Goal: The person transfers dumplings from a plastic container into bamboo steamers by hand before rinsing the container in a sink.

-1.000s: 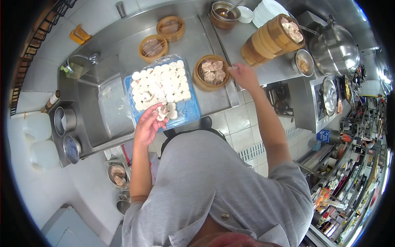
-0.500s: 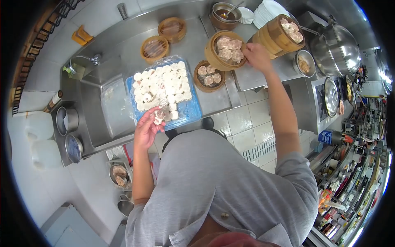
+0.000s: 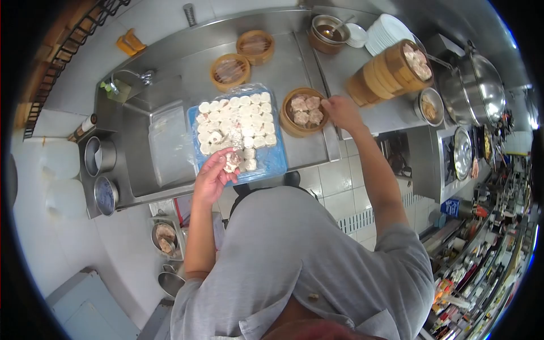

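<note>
My left hand [image 3: 211, 177] has its fingers closed round a meat dumpling [image 3: 232, 161] above the near edge of a blue tray [image 3: 272, 166]. Rows of white, floury dumplings [image 3: 256, 119] sit on that tray, with a gap in the front rows. To the tray's right is a round bamboo steamer [image 3: 304, 129] with several meat dumplings [image 3: 306, 110] in it. My right hand [image 3: 343, 113] grips the steamer's right rim. The smaller steamer seen before is hidden beneath it.
Two more bamboo steamers [image 3: 229, 72] stand behind the tray. A stack of steamers [image 3: 377, 79] leans at the right, near white plates [image 3: 388, 35], a sauce pot [image 3: 328, 33] and a bowl [image 3: 429, 106]. A sink [image 3: 139, 164] lies left; a large metal pot [image 3: 473, 85] stands far right.
My right hand has brought the steamer down and toward me, over the smaller steamer of dumplings. The left hand still holds its dumpling. The whole view has shifted slightly.
</note>
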A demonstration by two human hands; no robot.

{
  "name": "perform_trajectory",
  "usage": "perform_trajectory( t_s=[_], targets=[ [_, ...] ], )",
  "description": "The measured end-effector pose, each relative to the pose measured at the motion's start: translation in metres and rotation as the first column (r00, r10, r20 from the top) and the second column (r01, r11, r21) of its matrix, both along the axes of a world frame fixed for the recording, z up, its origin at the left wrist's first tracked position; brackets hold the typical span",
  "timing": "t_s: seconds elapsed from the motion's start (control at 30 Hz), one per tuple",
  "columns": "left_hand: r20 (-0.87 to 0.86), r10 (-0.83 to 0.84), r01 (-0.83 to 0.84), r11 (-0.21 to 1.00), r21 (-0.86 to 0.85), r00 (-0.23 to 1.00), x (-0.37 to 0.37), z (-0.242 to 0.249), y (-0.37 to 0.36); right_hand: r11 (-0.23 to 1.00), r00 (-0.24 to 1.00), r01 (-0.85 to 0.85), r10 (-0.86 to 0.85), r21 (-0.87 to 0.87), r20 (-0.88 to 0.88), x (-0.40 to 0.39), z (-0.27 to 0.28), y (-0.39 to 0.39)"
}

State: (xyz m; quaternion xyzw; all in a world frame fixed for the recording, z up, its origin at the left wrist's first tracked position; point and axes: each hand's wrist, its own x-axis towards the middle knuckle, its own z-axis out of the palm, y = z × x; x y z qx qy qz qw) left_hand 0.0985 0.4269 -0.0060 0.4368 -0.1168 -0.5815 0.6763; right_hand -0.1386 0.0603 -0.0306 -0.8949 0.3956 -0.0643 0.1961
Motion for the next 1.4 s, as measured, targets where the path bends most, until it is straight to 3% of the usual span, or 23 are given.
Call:
perform_trajectory(
  t_s=[0.1, 0.13, 0.2, 0.27, 0.33, 0.43, 0.53, 0.7, 0.87, 1.0, 1.23, 1.33, 1.4],
  targets=[
    [-0.016, 0.073, -0.073, 0.997, 0.020, 0.997, 0.004, -0.001, 0.010, 0.991, 0.985, 0.047, -0.026, -0.121, 0.169, 0.042, 0.034, -0.006],
    [-0.018, 0.098, -0.098, 0.995, 0.024, 0.995, 0.007, -0.002, 0.014, 1.000, 0.980, -0.002, 0.006, -0.019, 0.197, 0.064, 0.045, -0.004],
    [-0.014, 0.143, -0.143, 0.989, 0.025, 0.990, 0.013, -0.003, 0.022, 0.973, 0.968, -0.226, 0.229, -0.037, 0.099, 0.118, 0.044, 0.001],
    [-0.010, 0.183, -0.182, 0.983, 0.026, 0.983, 0.016, -0.004, 0.034, 0.885, 0.885, -0.424, 0.450, -0.195, 0.119, 0.176, 0.015, 0.005],
    [0.003, 0.238, -0.238, 0.970, 0.050, 0.971, 0.019, 0.000, 0.046, 0.890, 0.881, -0.456, 0.456, 0.032, -0.128, 0.226, 0.004, 0.009],
    [-0.003, 0.291, -0.290, 0.955, 0.055, 0.957, 0.023, 0.002, 0.065, 0.871, 0.856, -0.488, 0.491, 0.058, -0.165, 0.273, -0.059, -0.006],
    [-0.017, 0.321, -0.320, 0.946, 0.049, 0.947, 0.028, -0.003, 0.085, 0.824, 0.822, -0.567, 0.565, -0.014, -0.075, 0.283, -0.059, -0.011],
    [0.010, 0.330, -0.330, 0.943, 0.049, 0.944, 0.039, -0.005, 0.096, 0.837, 0.829, -0.535, 0.546, -0.118, 0.118, 0.241, 0.019, -0.001],
    [0.236, 0.219, -0.246, 0.965, 0.090, 0.947, 0.049, 0.016, 0.063, 0.870, 0.847, -0.424, 0.479, -0.251, 0.232, 0.104, 0.114, 0.030],
    [0.425, 0.061, -0.093, 0.994, 0.055, 0.903, 0.055, 0.035, 0.016, 0.931, 0.907, -0.313, 0.351, -0.186, 0.233, 0.009, 0.113, 0.056],
    [0.716, -0.143, 0.209, 0.978, -0.004, 0.683, 0.025, 0.077, -0.103, 0.954, 0.949, -0.254, 0.277, -0.156, 0.152, -0.045, 0.063, 0.075],
    [0.951, -0.096, 0.259, 0.966, 0.018, 0.293, 0.007, 0.080, -0.153, 0.949, 0.946, -0.275, 0.296, -0.157, 0.130, -0.049, 0.047, 0.072],
    [0.984, -0.098, 0.277, 0.960, 0.053, 0.151, -0.008, 0.081, -0.179, 0.947, 0.948, -0.274, 0.295, -0.165, 0.122, -0.050, 0.047, 0.072]
  ],
)
